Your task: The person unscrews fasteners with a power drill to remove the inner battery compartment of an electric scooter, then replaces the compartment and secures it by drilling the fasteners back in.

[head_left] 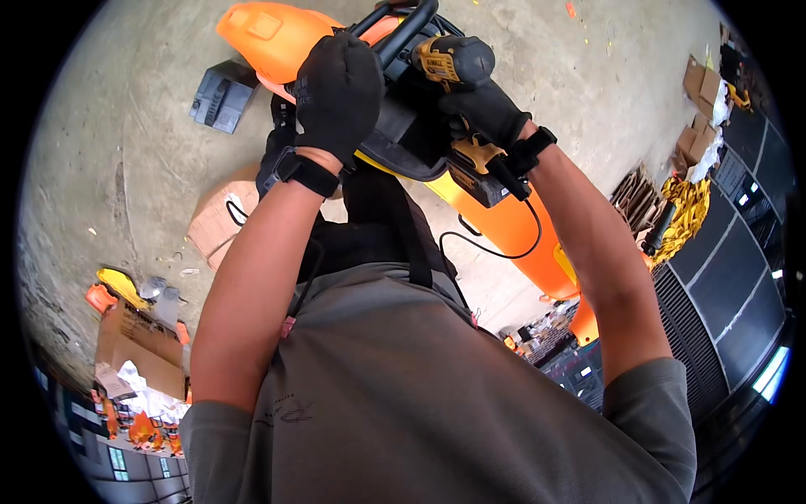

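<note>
My gloved left hand (336,88) is closed at the left of a black tubular frame (401,38), over an orange plastic body (273,34); what its fingers hold is hidden. My gloved right hand (478,113) grips a yellow-and-black cordless drill (453,63), its head up against the black frame, its battery (483,181) hanging below. A black padded section (403,134) lies under both hands. A long orange body (495,235) runs down to the right beneath my right arm, with a black cable (474,248) looping over it.
A dark battery block (220,97) sits on the concrete floor (117,168) at left. A cardboard box (214,218) is beside my legs. More boxes and orange pieces (134,353) are lower left. Flattened cardboard (634,202) and yellow straps (684,218) lie at right.
</note>
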`<move>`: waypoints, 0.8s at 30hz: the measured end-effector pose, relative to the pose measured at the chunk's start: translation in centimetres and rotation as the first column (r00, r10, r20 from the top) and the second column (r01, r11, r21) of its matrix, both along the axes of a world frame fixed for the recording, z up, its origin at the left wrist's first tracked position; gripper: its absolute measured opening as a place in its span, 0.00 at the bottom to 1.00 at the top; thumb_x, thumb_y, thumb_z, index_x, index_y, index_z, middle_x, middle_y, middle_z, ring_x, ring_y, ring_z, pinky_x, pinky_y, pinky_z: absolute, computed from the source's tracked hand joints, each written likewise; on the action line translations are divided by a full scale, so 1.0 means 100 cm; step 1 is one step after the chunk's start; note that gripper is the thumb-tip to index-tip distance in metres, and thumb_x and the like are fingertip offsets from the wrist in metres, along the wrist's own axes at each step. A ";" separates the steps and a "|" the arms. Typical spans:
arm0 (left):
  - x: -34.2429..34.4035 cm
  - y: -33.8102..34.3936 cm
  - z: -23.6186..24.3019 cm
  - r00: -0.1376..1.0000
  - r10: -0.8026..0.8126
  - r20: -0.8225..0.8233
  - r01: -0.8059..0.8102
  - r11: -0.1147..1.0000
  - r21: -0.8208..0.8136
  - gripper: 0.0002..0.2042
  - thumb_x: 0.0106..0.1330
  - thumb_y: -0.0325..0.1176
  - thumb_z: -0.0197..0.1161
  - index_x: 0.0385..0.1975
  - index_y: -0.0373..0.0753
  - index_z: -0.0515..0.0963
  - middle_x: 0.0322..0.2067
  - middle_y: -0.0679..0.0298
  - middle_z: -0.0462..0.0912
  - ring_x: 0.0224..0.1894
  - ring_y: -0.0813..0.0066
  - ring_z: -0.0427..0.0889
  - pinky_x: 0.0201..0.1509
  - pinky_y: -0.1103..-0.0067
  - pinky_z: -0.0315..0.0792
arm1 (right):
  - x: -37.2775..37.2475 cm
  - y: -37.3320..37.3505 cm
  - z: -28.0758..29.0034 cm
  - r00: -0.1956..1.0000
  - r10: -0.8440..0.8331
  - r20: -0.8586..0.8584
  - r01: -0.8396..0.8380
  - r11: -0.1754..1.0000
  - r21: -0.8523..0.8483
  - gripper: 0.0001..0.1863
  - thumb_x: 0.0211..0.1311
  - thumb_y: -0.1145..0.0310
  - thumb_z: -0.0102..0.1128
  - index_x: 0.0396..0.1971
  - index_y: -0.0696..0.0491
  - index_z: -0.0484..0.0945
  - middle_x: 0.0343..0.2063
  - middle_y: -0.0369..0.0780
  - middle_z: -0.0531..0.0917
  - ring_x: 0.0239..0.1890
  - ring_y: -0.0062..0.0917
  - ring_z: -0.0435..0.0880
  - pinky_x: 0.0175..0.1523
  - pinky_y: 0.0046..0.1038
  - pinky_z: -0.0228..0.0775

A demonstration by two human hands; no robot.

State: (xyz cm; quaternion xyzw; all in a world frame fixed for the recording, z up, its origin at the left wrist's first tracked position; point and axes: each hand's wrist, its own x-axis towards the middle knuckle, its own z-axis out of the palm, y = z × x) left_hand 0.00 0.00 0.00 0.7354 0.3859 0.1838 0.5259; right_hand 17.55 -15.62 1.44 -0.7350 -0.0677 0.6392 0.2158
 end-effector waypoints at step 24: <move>0.005 -0.002 0.001 0.994 0.094 0.049 -0.099 0.989 0.114 0.11 0.62 0.35 0.49 0.24 0.35 0.72 0.24 0.48 0.76 0.31 0.46 0.75 0.35 0.62 0.68 | -0.002 0.006 0.009 0.995 -0.098 0.008 0.098 0.995 -0.032 0.14 0.55 0.68 0.60 0.41 0.58 0.76 0.22 0.36 0.77 0.21 0.21 0.76 0.29 0.24 0.74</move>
